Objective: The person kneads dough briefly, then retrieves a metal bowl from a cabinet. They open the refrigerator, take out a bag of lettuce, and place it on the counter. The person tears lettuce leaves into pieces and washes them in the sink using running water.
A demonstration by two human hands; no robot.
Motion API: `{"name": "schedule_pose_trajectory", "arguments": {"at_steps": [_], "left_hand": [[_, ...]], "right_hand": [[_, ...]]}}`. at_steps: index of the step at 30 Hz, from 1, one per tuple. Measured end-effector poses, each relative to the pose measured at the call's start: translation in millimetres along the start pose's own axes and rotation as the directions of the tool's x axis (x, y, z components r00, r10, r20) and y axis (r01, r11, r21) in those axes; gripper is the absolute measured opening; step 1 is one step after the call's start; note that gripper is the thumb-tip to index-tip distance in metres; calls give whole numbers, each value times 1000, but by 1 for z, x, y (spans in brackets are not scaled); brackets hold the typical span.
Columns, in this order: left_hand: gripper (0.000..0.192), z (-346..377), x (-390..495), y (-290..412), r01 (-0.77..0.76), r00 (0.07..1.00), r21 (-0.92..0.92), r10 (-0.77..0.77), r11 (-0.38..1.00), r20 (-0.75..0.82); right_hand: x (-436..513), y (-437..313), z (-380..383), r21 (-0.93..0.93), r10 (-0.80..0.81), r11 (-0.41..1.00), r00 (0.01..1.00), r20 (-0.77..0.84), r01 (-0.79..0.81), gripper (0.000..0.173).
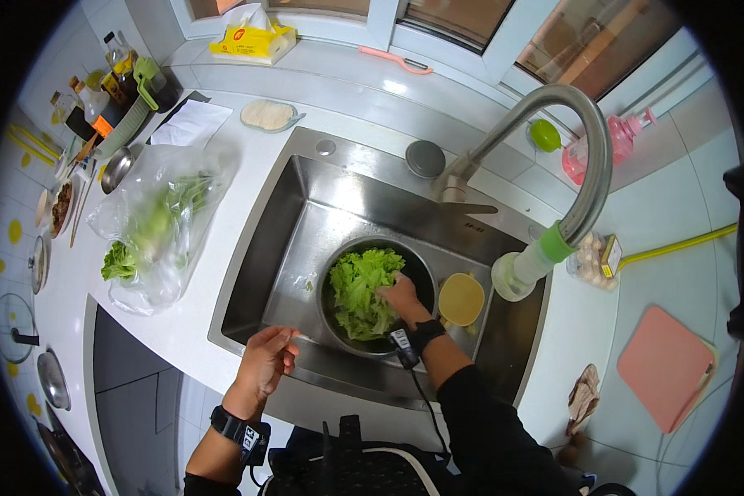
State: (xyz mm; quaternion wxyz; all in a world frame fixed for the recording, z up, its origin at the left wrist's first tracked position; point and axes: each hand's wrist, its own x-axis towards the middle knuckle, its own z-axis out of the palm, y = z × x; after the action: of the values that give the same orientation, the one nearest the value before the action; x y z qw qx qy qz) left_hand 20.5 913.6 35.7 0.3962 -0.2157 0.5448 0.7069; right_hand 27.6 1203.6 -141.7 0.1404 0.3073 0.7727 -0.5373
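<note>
Green lettuce leaves (pixel 363 288) fill a round metal pot (pixel 324 310) that stands in the stainless steel sink (pixel 285 260). My right hand (pixel 403 297) reaches into the pot from the right, its fingers on the leaves; its fingertips are partly hidden among them. Over the sink's near left edge is my left hand (pixel 270 359), thumb and index finger pinched together; whether something small is between them I cannot tell. Just right of the pot, a yellow plastic container (pixel 461 299) sits in the sink. A clear plastic bag (pixel 167 248) with more greens lies on the left counter.
A curved faucet (pixel 586 124) with a green and white spray head arches over the sink's right side. Egg carton (pixel 595 260), brown cloth (pixel 583 397) and pink cutting board (pixel 666 369) are at the right. Sauce bottles (pixel 96 108) and a metal bowl (pixel 118 170) stand at the upper left.
</note>
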Motion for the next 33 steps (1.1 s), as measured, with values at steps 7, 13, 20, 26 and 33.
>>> {"name": "schedule_pose_trajectory", "arguments": {"at_steps": [7, 13, 20, 26, 33], "left_hand": [[18, 11, 18, 0, 30, 997, -4, -29, 1000, 76], [18, 6, 24, 2, 43, 996, 1, -43, 999, 77], [17, 1, 20, 1, 8, 999, -1, -8, 1000, 47], [24, -2, 37, -9, 5, 1000, 79, -7, 997, 25], [63, -6, 103, -11, 36, 998, 189, -24, 981, -61]], "right_hand": [[-28, -7, -30, 309, 184, 920, 963, 198, -240, 69], [-48, -20, 9, -642, -319, 754, 932, -174, 138, 77], [-39, -13, 19, -760, 98, 648, 984, 146, 48, 78], [-61, -22, -35, -614, -281, 761, 960, -18, 211, 52], [-60, -41, -146, -293, -626, 762, 541, -562, 578, 26]]}}
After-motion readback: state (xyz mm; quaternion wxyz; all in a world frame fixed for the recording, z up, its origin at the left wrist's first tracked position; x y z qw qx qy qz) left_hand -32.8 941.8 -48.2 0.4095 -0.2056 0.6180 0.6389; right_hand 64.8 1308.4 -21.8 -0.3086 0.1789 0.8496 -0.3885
